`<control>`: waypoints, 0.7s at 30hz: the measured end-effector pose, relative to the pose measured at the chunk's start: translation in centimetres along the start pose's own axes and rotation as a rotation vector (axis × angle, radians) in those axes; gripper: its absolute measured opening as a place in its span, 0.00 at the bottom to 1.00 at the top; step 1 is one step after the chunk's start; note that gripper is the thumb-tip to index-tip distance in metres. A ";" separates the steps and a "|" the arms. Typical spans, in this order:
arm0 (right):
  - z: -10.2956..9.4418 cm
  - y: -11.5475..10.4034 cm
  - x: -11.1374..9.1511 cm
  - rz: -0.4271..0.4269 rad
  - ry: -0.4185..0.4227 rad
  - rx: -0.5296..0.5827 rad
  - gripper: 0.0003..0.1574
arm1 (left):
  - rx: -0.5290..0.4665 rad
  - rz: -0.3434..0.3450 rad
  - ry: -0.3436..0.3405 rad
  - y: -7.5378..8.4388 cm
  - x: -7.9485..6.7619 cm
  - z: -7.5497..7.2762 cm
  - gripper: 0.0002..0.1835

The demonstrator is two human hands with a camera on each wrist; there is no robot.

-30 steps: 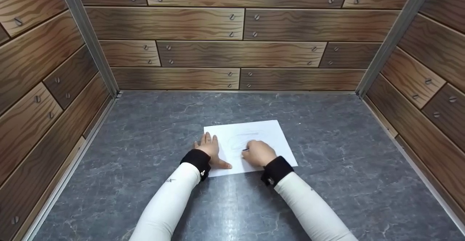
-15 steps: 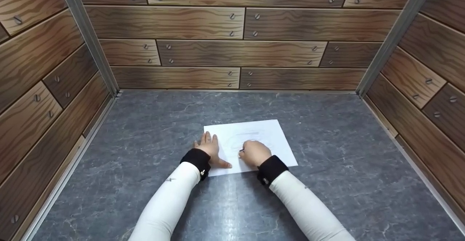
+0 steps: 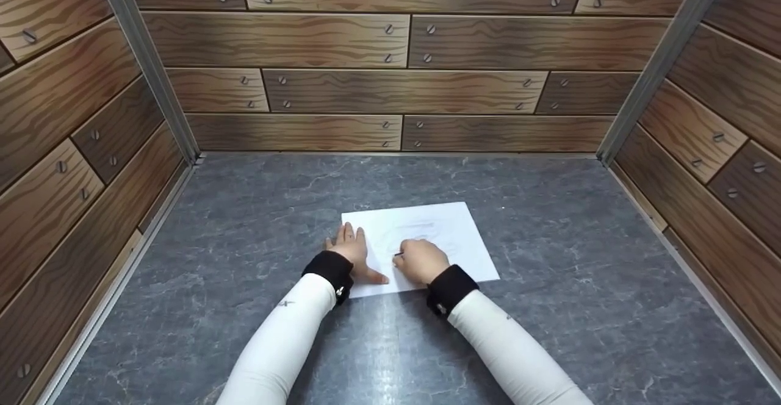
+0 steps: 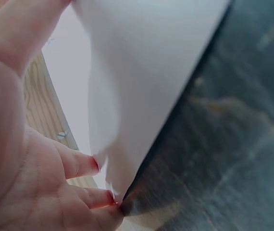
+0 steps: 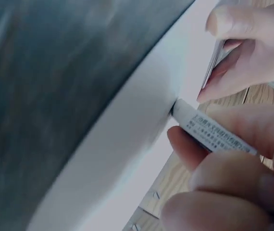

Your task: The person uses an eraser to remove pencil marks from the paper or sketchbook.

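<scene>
A white sheet of paper (image 3: pixel 451 225) lies on the grey floor, with faint grey marks across its middle. My left hand (image 3: pixel 352 254) presses on its left side, fingers spread; in the left wrist view the left hand (image 4: pixel 26 178) lies along the paper (image 4: pixel 142 72). In my right hand (image 3: pixel 424 261) is a small eraser (image 5: pixel 214 131) with a printed sleeve, pinched between thumb and fingers. Its pale end touches the sheet in the right wrist view. The curled right fingers (image 5: pixel 228 180) cover the eraser's rear part.
Wood-patterned walls (image 3: pixel 341 91) enclose the dark grey marbled surface (image 3: pixel 262 191) at the back and on both sides. Metal strips run along the corners and lower edges. Black bands (image 3: pixel 451 288) circle both wrists.
The right hand has slid a little to the left over the paper with the eraser in its grip. My left hand and the sheet stay in place.
</scene>
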State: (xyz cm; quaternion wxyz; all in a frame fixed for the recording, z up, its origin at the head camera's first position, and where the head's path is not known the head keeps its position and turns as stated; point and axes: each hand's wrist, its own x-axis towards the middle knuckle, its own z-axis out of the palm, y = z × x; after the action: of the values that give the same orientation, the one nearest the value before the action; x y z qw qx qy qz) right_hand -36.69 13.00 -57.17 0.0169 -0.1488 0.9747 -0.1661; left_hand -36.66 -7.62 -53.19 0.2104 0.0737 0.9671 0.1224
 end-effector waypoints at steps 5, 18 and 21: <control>0.0 -0.1 0.2 -0.008 -0.025 0.017 0.20 | -0.002 -0.001 0.002 0.1 -0.2 -0.1 0.78; 0.3 -0.2 0.0 -0.033 0.006 -0.006 0.17 | -0.006 0.001 0.004 0.1 -0.1 0.1 0.78; 0.3 -0.1 0.1 -0.006 0.033 -0.024 0.15 | 0.000 -0.002 -0.011 0.0 0.0 0.0 0.79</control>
State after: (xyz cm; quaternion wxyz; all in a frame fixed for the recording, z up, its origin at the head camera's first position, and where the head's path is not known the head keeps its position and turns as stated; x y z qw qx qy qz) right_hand -36.74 12.78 -57.41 -0.0014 -0.1494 0.9762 -0.1569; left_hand -36.66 -7.62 -53.19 0.2157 0.0735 0.9660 0.1219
